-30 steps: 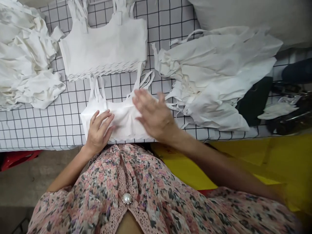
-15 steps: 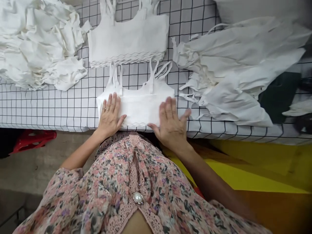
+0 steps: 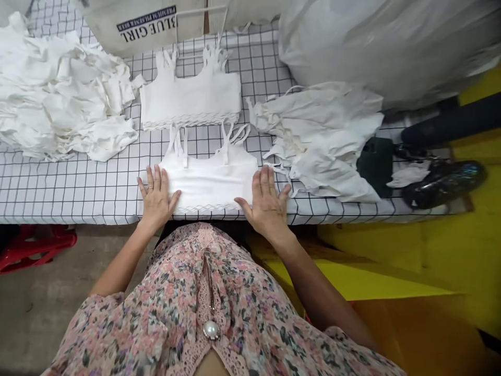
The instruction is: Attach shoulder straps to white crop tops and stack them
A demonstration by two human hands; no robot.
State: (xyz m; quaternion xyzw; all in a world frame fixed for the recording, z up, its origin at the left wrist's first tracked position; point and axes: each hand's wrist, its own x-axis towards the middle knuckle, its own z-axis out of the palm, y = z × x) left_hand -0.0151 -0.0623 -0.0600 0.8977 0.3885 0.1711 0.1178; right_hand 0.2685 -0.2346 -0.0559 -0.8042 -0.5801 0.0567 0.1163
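White strappy crop top [image 3: 211, 180] lies flat at the near edge of a table with a grid-checked cloth [image 3: 78, 193], straps pointing away from the wearer. Left hand [image 3: 155, 201] flat at its left end, right hand [image 3: 270, 206] flat at its right end; both open, fingers extended, thumbs turned inward, neither gripping anything. Just beyond: neat stack of like tops [image 3: 191, 96], scalloped hems layered toward the wearer. Loose white garment heap [image 3: 58, 94] to the left; second pile of white garments [image 3: 329, 141] to the right, straps bunched toward the crop top.

Containers: beer carton [image 3: 136, 42] behind the stack, "BLUE GIRL" print upside down, contents out of sight. Big translucent plastic bag [image 3: 371, 47], far right; cannot tell what is inside.
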